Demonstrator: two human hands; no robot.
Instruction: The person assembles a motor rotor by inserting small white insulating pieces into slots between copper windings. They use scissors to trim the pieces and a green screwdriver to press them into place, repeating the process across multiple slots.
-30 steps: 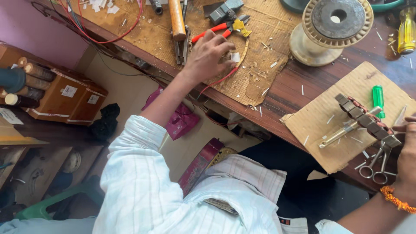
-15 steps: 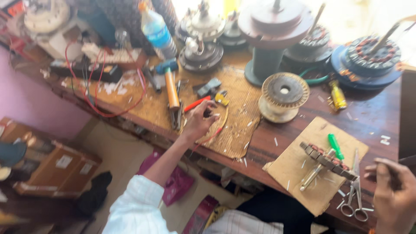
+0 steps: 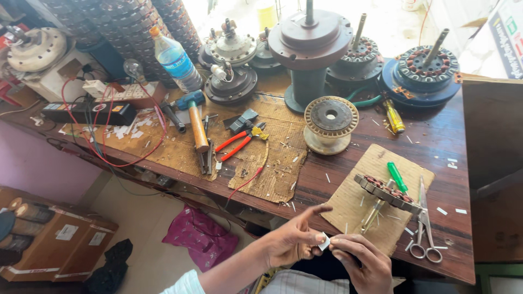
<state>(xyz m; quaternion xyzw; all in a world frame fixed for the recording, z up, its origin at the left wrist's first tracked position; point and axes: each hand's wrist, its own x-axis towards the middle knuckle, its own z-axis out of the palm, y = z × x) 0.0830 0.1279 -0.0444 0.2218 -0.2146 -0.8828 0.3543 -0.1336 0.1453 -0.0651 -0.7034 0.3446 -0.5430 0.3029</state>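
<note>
On the far left of the wooden bench lie a black box with red wires, and behind them stands a water bottle. Next come a hammer and red pliers, lying on a torn sheet of cardboard. At the near edge, the left hand and the right hand meet over the lap. Their fingertips pinch a small white slip between them; the left first finger sticks out straight. To the right, on another cardboard, rests a round wound coil ring on its shaft, beside a green pen and scissors. The slip is not yet at the ring, so I think the fitting work is only part done.
</note>
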